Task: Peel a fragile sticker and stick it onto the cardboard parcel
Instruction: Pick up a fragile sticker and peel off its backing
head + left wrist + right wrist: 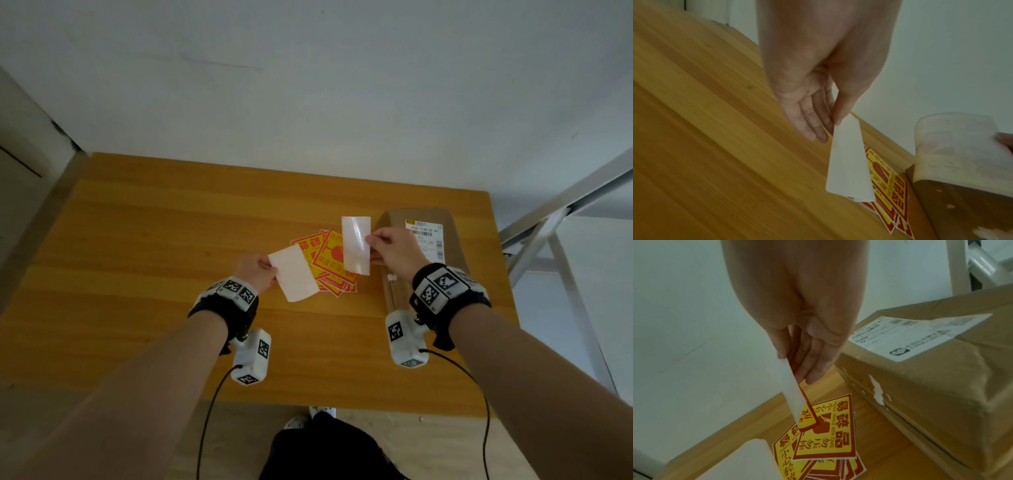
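The sticker (356,245), already off its backing, is hanging above the table (137,240) with the right hand (394,251) pinching its edge, beside the parcel (455,219). The left hand (255,270) is pinching the white backing (294,272) over the sticker pile (329,263). Peeling looks done; next, I judge, comes carrying it across and pressing it flat on the cardboard.

Parcel (428,270) partly covered by right hand (394,250) and wristband in head view; shipping label (424,240) print too small to read. Sticker pile (329,263) overlapped by backing sheet (294,274) and sticker (356,245). Left wrist view: sticker (953,146) blurred, cut by right edge. Right wrist view: backing sheet (744,462) cut by bottom edge
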`<action>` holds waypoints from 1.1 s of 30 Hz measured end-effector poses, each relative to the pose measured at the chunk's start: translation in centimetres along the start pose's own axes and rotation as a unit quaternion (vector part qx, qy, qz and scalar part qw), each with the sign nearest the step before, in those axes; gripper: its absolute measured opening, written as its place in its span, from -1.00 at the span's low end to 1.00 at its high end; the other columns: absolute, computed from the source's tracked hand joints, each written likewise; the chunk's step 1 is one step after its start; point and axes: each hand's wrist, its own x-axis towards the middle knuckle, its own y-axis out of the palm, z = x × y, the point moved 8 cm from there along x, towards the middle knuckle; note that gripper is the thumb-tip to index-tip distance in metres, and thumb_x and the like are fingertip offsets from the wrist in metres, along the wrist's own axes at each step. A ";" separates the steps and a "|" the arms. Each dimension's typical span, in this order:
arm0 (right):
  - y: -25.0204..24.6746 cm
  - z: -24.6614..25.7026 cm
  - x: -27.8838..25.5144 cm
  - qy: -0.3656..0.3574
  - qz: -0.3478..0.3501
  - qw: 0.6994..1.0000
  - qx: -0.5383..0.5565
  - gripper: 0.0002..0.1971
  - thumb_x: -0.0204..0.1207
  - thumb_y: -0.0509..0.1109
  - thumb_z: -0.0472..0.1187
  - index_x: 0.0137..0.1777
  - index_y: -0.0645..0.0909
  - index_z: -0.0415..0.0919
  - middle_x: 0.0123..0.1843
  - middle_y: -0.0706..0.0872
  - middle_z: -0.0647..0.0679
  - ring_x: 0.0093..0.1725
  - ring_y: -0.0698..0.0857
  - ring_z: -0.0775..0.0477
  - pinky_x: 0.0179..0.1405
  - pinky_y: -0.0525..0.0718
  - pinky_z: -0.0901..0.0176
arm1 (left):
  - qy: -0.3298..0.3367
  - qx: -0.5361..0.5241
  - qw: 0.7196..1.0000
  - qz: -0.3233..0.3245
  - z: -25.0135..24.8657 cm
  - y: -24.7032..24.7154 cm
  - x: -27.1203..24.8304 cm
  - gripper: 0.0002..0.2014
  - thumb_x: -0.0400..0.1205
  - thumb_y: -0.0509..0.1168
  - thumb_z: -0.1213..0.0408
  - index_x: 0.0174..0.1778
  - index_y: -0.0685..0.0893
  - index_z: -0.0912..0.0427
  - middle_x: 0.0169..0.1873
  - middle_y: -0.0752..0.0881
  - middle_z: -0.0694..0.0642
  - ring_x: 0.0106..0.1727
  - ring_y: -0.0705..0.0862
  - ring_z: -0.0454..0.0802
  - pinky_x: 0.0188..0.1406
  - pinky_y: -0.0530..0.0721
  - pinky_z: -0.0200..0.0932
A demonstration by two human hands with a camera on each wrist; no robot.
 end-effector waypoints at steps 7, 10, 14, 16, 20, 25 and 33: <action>0.8 0.0 -0.6 0.009 -0.009 1.000 0.017 -0.78 0.61 0.29 -0.26 0.13 0.66 -0.37 0.02 0.76 -0.28 0.04 0.78 -0.28 0.10 0.76 -0.08 | -0.002 0.053 0.999 0.012 0.6 -0.3 -0.3 -0.63 0.58 0.36 0.30 0.31 0.60 0.28 0.07 0.77 0.20 0.07 0.76 0.13 0.21 0.71 0.08; 1.1 0.1 -1.1 0.011 -0.008 1.000 0.018 -0.78 0.61 0.29 -0.26 0.12 0.66 -0.37 0.06 0.77 -0.34 0.04 0.78 -0.29 0.08 0.77 -0.09 | 0.033 0.123 0.992 -0.003 -0.4 -1.0 -1.1 -0.52 0.61 0.34 0.27 0.47 0.49 0.23 0.39 0.62 0.18 0.36 0.62 0.14 0.36 0.59 -0.03; 1.4 0.7 -2.0 0.007 -0.014 0.999 0.036 -0.76 0.62 0.28 -0.25 0.13 0.66 -0.41 0.08 0.77 -0.37 0.04 0.78 -0.34 0.08 0.77 -0.14 | 0.109 0.163 0.981 0.008 -2.7 -0.7 -3.0 -0.64 0.58 0.36 0.29 0.32 0.63 0.21 0.33 0.66 0.13 0.33 0.63 0.07 0.24 0.56 -0.14; 1.5 1.2 -2.7 0.002 -0.021 0.999 0.043 -0.76 0.62 0.27 -0.25 0.12 0.66 -0.41 0.06 0.78 -0.37 0.02 0.79 -0.33 0.05 0.78 -0.12 | 0.134 0.172 0.976 0.018 -3.7 -0.1 -4.4 -0.76 0.53 0.41 0.25 0.11 0.70 0.13 0.17 0.72 0.07 0.22 0.65 0.03 0.03 0.51 -0.22; 1.5 2.4 -4.1 0.000 -0.036 0.996 0.081 -0.75 0.65 0.23 -0.26 0.07 0.64 -0.46 -0.10 0.79 -0.31 -0.26 0.78 -0.17 -0.17 0.81 0.05 | 0.186 0.197 0.963 0.012 -5.6 0.7 -7.1 -0.79 0.42 0.52 0.14 -0.12 0.65 0.03 -0.03 0.69 -0.02 -0.02 0.63 -0.07 -0.13 0.48 -0.23; 1.4 3.7 -6.1 -0.002 -0.051 0.987 0.150 -0.79 0.66 0.21 -0.29 -0.03 0.62 -0.43 -0.27 0.72 -0.17 -0.46 0.74 0.04 -0.57 0.69 0.39 | 0.251 0.217 0.943 -0.016 -7.6 0.5 -10.3 -0.66 0.40 0.52 0.10 0.01 0.59 0.05 0.02 0.63 -0.02 0.00 0.63 0.02 -0.05 0.64 -0.08; 1.8 4.4 -8.4 -0.017 -0.060 0.982 0.176 -0.74 0.64 0.23 -0.28 -0.28 0.60 -0.25 -0.30 0.73 -0.14 -0.57 0.73 0.15 -0.55 0.70 0.37 | 0.302 0.236 0.920 -0.087 -9.1 -0.7 -13.2 -0.75 0.55 0.36 0.09 0.12 0.63 0.00 0.28 0.61 -0.01 0.22 0.60 0.03 0.06 0.58 -0.12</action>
